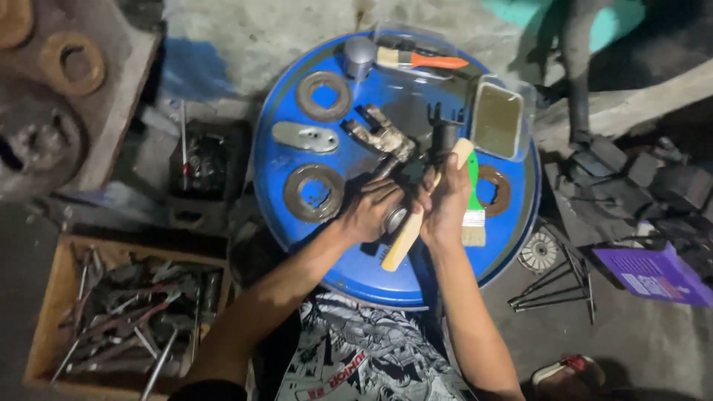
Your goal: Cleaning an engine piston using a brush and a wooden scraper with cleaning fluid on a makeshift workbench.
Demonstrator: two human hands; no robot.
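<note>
Blue-painted steel, the upturned drum lid (pixel 297 160) is serving as a workbench, and parts are lying spread across it within arm's reach of the seated person. At its near centre the left hand (pixel 369 210) is closing round a greasy metal shaft assembly (pixel 386 137), whose shiny round end (pixel 396 219) is showing just below the knuckles; the fingers are wrapping the part firmly, probably to keep it from turning. The right hand (pixel 445 204) is clamping a wooden-handled brush (pixel 425 208) against the same part, the pale handle running diagonally from the near edge of the lid up toward a dark forked piece (pixel 444 130); whether the bristles are touching metal cannot be told, since the hand is covering that spot.

Three rust-brown ring plates (pixel 323 96) (pixel 313 193) (pixel 493 189) are lying flat and apart from one another, apparently set out singly so each can be picked up in turn. A grey oval plate (pixel 305 137) is resting between the two left rings. A rectangular tin of dark liquid (pixel 497 119) is standing at the far right, near the brush hand, with a green-handled paintbrush (pixel 473 204) lying beside the wrist. An orange-handled brush (pixel 421 59) and a small grey cylinder (pixel 359 56) are sitting at the far rim. On the floor to the left, a wooden crate of hand tools (pixel 52 297) is standing.
</note>
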